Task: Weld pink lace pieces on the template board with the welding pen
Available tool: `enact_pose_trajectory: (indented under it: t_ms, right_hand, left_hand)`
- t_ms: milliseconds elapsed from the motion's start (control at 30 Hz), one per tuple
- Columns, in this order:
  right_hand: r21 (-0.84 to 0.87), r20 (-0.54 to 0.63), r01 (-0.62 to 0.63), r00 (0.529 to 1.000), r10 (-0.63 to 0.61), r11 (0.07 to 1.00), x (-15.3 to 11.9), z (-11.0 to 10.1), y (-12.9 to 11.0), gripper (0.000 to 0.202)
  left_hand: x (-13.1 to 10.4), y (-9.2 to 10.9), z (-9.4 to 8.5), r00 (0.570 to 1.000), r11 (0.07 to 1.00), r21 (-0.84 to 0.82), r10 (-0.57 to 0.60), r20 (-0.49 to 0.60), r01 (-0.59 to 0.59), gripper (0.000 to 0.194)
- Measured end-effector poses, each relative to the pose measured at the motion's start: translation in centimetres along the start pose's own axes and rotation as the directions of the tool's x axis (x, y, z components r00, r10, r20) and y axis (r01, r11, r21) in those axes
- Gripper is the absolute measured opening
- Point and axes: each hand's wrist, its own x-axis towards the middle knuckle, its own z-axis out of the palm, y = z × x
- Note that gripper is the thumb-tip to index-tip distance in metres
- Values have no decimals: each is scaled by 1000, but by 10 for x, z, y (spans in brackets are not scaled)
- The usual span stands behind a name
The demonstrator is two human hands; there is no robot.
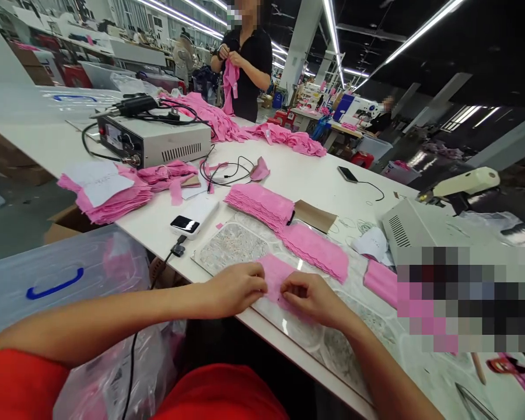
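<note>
A small pink fabric piece (275, 275) lies flat on the clear-topped mat (234, 245) near the table's front edge. My left hand (238, 290) is closed at its left side, thumb and fingers pinching the edge. On the opposite side, my right hand (312, 296) has its fingertips pressed together on the cloth. Just beyond my hands are two layered stacks of pink fabric pieces, a farther stack (262, 204) and a nearer stack (317, 251). Their edges touch or overlap.
A grey electrical box (170, 140) with cables stands at the back left, near a white power bank (195, 219). Pink garments (205, 114) are heaped along the far edge, where a person (247, 70) holds pink cloth. Tweezers (475, 402) lie front right.
</note>
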Motion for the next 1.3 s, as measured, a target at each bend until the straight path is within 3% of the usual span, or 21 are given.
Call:
enact_pose_trajectory:
  t_ms: [200, 567, 900, 1100, 1300]
  right_hand:
    - [-98, -49, 74, 996, -79, 992, -4, 7, 6, 15]
    - [-152, -92, 156, 981, -171, 976, -8, 12, 8, 14]
    - [-290, -23, 152, 986, -166, 945, -8, 14, 7, 11]
    - [-227, -46, 110, 991, -123, 968, -7, 14, 10, 13]
    - [-180, -57, 70, 995, -81, 981, -7, 16, 11, 14]
  left_hand:
    - [22, 12, 19, 999, 999, 25, -21, 31, 21, 12]
    - [13, 7, 24, 998, 999, 4, -50, -23, 50, 10]
    - [11, 3, 29, 998, 1000, -9, -11, -65, 11, 10]
    - [10, 5, 29, 993, 1000, 20, -2, -119, 4, 6]
    - [13, 4, 37, 972, 984, 154, 120, -201, -90, 15]
